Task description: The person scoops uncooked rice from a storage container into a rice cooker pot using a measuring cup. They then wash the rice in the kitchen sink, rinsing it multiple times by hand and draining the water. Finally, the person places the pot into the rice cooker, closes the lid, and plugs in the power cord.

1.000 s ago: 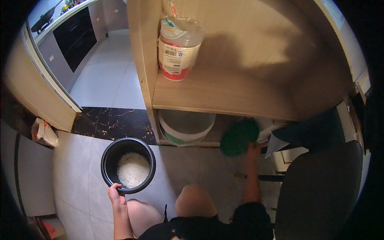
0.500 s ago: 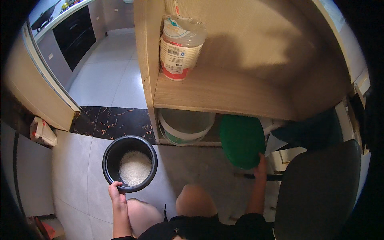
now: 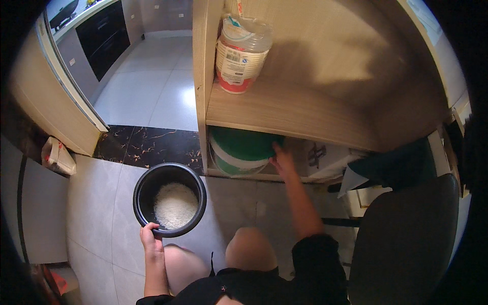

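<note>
My left hand (image 3: 151, 238) grips the near rim of a black rice cooker pot (image 3: 143, 203), holding it above the tiled floor. White rice (image 3: 176, 207) lies in the bottom of the pot. With my right hand (image 3: 282, 160) I hold the right edge of a round green lid (image 3: 249, 142), fingers closed on it. The lid lies over the mouth of a clear plastic bucket (image 3: 238, 166) with a white band, in the lower compartment of a wooden shelf. Its far part is hidden beneath the shelf board, so I cannot tell whether it is seated.
A wrapped stack of paper cups (image 3: 239, 61) stands on the shelf board (image 3: 284, 109) above the bucket. A white box (image 3: 328, 158) sits right of the bucket. A dark chair (image 3: 406, 234) is close on my right. At far left, a package (image 3: 58, 156) leans by the door frame.
My right hand has carried the green lid leftward from beside the chair onto the bucket. The pot stays in my left hand, with the whole view shifted slightly.
</note>
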Motion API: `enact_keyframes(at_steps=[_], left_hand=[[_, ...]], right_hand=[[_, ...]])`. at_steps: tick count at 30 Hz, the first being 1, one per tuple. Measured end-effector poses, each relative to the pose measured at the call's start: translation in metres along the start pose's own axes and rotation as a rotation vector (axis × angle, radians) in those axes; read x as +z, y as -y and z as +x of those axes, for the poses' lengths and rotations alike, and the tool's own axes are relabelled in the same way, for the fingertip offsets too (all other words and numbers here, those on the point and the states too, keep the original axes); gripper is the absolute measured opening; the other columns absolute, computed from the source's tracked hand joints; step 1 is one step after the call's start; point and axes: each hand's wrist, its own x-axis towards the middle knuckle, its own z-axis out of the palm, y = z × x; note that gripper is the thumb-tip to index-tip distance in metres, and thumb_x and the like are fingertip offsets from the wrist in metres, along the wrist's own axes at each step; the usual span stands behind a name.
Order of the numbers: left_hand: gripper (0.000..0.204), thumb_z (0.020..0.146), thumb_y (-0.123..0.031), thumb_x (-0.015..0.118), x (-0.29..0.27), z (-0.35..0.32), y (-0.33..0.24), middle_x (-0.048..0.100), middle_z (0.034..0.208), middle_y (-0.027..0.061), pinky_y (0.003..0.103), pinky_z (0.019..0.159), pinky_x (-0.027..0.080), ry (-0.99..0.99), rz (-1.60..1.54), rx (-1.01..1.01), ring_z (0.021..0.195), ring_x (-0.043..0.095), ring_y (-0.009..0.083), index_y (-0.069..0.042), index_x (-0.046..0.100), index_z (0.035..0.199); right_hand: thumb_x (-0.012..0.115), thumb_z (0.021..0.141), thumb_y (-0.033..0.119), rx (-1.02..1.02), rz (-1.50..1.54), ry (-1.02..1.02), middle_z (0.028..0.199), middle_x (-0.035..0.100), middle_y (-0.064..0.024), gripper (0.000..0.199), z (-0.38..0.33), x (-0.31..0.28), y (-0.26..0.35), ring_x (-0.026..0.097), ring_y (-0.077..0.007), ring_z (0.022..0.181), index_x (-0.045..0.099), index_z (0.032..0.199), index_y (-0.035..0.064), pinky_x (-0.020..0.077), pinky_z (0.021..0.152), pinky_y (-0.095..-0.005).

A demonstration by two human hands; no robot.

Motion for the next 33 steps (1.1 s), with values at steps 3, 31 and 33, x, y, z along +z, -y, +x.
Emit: enact_keyframes(at_steps=[3, 31, 33], left_hand=[[0.019, 0.057, 0.008, 0.049, 0.005, -0.004, 0.000, 0.047, 0.071, 0.0044, 0.027, 0.060, 0.041, 0.022, 0.019, 0.030, 0.064, 0.046, 0.0160, -0.003, 0.046, 0.074], [0.021, 0.054, 0.011, 0.048, 0.043, -0.183, -0.173, 0.054, 0.066, 0.0038, 0.023, 0.052, 0.040, 0.016, 0.166, 0.036, 0.056, 0.048, 0.0119, -0.001, 0.051, 0.071], [0.021, 0.054, 0.011, 0.048, 0.041, -0.215, -0.212, 0.054, 0.066, 0.0040, 0.023, 0.053, 0.041, 0.003, 0.144, 0.009, 0.057, 0.049, 0.0123, -0.001, 0.051, 0.071]], right_hand=[[0.058, 0.079, 0.021, -0.037, -0.429, 0.133, 0.073, 0.056, -0.0127, 0.038, 0.011, -0.016, 0.003, 0.058, -0.0209, 0.058, 0.046, 0.108, -0.0001, 0.0498, 0.052, -0.0318], [0.057, 0.084, 0.026, 0.560, -0.507, 0.996, 0.109, 0.049, -0.0096, 0.057, -0.242, 0.129, 0.040, 0.055, -0.0198, 0.091, 0.026, 0.129, 0.0115, 0.0506, 0.071, -0.0354], [0.058, 0.082, 0.026, 0.765, -0.350, 0.952, 0.109, 0.048, -0.0083, 0.059, -0.276, 0.156, 0.074, 0.053, -0.0175, 0.092, 0.025, 0.129, 0.0122, 0.0500, 0.065, -0.0324]])
